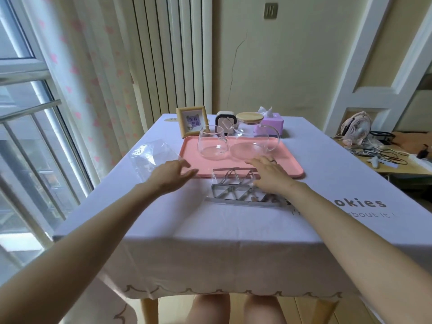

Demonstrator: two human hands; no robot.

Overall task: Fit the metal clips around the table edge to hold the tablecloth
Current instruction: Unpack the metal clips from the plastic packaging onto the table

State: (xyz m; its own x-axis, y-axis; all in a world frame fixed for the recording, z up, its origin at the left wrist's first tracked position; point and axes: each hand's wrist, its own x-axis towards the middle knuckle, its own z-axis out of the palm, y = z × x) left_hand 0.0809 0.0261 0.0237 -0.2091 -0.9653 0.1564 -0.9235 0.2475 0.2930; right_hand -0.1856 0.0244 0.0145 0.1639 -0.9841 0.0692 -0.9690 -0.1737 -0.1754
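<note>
Several metal clips [236, 189] with triangular wire shapes lie in a cluster on the white tablecloth [210, 242], just in front of a pink tray [194, 157]. My left hand [173, 174] hovers left of the clips with its fingers relaxed and reaching toward the tray's front edge, holding nothing. My right hand [271, 174], with a ring on one finger, lies flat with straight fingers over the tray's front edge, right of the clips. The cloth hangs over the near table edge.
On the tray stand a glass cup [211, 145] and a glass teapot [253, 136] with a wooden lid. Behind are a photo frame [192, 121], a small clock [225, 123] and a purple tissue box [272, 123]. A clear plastic bag [152, 157] lies at left. A side table with a fan [356, 128] is at right.
</note>
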